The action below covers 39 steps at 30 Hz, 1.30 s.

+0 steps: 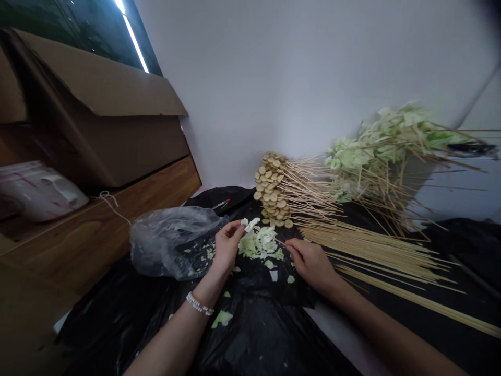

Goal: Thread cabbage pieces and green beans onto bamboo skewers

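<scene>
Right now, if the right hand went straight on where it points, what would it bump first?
The right hand would probably meet the heap of pale green leaf pieces first; the thin stick it holds points there. The exact gap is hard to judge.

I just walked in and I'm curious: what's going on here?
A person's left hand pinches a pale leaf piece; the right hand grips a thin stick angled toward it. Loose leaf scraps lie between the hands on black plastic. Beyond are stacked slices on sticks; bare sticks lie to the right.
</scene>
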Available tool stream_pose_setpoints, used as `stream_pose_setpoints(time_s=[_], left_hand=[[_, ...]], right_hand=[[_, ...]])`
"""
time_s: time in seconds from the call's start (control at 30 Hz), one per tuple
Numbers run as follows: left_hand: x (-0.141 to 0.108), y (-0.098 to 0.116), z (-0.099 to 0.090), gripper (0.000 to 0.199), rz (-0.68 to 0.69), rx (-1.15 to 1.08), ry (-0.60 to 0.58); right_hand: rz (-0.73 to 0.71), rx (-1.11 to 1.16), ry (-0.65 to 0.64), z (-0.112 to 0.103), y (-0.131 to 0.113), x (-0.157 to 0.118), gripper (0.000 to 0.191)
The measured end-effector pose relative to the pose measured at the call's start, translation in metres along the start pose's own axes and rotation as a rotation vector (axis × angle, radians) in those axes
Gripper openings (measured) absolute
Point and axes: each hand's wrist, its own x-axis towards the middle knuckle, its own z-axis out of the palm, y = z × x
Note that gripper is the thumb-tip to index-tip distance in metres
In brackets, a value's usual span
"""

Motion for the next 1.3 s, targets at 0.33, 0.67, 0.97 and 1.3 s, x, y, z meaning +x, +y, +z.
stream_pose_setpoints(time_s=[0.33, 0.67, 0.97, 1.3], left_hand=[[0.000, 0.001, -0.001, 0.029, 0.061, 0.175, -0.025], [-0.009, 0.004, -0.003, 0.021, 0.446, 0.593, -0.041], [-0.011, 0.000, -0.003, 0.014, 0.420, 0.579, -0.047], [-0.012, -0.003, -0.003, 0.015, 0.368, 0.544, -0.098]], right_hand=[[0.018, -0.025, -0.017, 0.000, 0.001, 0.000, 0.028], [0.012, -0.024, -0.040, 0.002, 0.003, -0.001, 0.027], [0.004, -0.035, -0.051, 0.002, 0.000, -0.001, 0.029], [-0.023, -0.061, -0.057, 0.003, 0.001, -0.002, 0.029]])
